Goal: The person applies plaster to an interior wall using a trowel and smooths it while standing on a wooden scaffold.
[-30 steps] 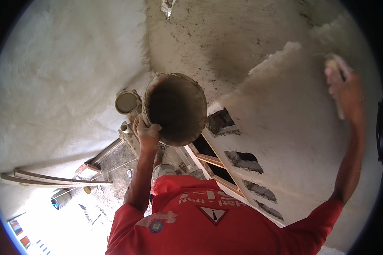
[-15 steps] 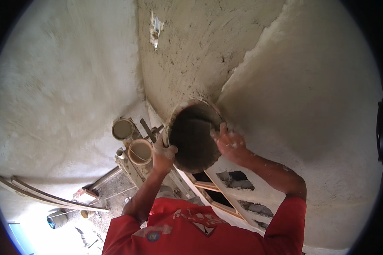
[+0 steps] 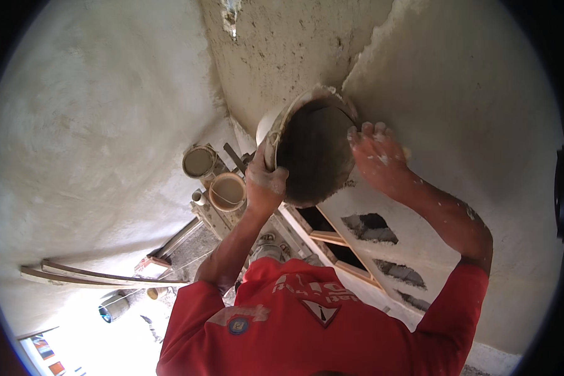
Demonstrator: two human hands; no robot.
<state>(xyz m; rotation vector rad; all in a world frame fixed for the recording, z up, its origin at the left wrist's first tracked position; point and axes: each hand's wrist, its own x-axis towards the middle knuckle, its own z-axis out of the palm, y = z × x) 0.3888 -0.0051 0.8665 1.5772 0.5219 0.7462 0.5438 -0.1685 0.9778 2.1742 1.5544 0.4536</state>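
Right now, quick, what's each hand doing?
Left hand: closed on the rim of the dark bucket, holding it up.
Right hand: fingers at the bucket's far rim; grip cannot be told.

A rough wooden plank scaffold stands against the plastered wall, bearing two open, plaster-caked round tins.

We find open room left of the round, plaster-smeared grey bucket, while the rough plastered wall crowds it closely above and right.
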